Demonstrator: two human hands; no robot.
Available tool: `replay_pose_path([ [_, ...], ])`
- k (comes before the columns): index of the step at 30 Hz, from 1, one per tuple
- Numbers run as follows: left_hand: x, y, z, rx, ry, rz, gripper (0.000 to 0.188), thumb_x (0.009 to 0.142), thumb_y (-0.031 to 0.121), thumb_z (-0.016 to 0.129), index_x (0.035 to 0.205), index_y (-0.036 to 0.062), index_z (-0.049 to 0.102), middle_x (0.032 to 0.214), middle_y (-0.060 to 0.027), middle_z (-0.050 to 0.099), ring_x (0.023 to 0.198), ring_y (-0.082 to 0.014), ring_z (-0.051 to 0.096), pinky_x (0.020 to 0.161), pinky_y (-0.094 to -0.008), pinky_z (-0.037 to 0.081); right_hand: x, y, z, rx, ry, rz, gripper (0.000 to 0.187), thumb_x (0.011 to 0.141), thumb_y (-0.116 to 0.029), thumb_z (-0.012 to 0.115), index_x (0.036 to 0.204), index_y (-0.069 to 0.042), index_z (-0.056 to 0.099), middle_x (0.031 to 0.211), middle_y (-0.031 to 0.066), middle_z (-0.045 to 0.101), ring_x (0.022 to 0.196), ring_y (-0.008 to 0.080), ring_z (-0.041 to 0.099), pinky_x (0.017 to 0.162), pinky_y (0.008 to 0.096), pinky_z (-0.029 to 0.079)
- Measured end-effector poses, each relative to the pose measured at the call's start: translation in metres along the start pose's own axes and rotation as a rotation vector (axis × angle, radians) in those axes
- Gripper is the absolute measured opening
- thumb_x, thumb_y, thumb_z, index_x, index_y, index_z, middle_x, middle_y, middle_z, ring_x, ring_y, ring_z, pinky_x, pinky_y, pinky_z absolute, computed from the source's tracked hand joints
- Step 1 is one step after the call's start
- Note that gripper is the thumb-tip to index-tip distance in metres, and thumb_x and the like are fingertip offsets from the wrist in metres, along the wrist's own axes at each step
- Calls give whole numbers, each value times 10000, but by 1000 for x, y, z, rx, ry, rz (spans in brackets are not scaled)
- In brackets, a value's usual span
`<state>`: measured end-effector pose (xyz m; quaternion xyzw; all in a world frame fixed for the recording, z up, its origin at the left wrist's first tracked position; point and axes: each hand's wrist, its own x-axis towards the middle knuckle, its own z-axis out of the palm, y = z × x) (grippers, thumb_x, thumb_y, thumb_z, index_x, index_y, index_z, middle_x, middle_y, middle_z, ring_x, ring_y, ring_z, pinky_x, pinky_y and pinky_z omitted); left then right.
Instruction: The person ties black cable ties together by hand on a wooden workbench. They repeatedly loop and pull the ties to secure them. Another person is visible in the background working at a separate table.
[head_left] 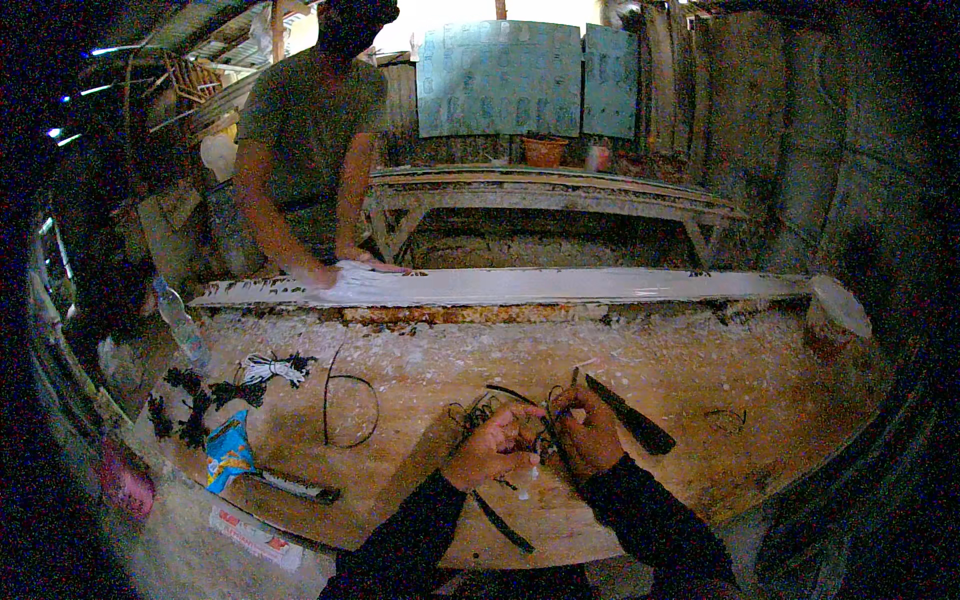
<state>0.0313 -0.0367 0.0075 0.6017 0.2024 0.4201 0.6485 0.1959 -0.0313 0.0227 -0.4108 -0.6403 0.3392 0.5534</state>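
Note:
My left hand (492,445) and my right hand (588,430) meet over the middle of a stained wooden work table (700,400). Both pinch a tangle of thin black wire (540,425) held between them, with loops trailing left toward more wire (475,410). A dark flat blade-like tool (628,412) lies just right of my right hand. A dark strip (500,522) lies on the table below my left wrist. Both forearms wear dark sleeves.
Across the table another person (310,130) presses both hands on a long white board (520,287). A loop of black wire (350,408), a white cord bundle (272,368), black scraps (190,410), a blue packet (228,452) and a plastic bottle (180,322) lie at left. A bench (560,195) stands behind.

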Motion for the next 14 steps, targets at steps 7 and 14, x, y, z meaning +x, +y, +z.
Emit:
replay_pose_path([
  [7, 4, -19, -14, 250, 242, 171, 261, 705, 57, 626, 929, 54, 491, 842, -4, 545, 750, -92, 514, 676, -222, 418, 3, 12, 1, 376, -137, 54, 125, 681, 22, 522, 791, -38, 516, 822, 32, 534, 809, 128, 487, 741, 261, 391],
  [14, 1, -22, -37, 403, 615, 70, 216, 707, 64, 622, 884, 53, 500, 849, -24, 551, 820, -111, 521, 725, -228, 406, 2, 13, -3, 332, -139, 166, 73, 727, 16, 534, 742, -51, 509, 755, 25, 539, 775, 127, 508, 731, 263, 403],
])
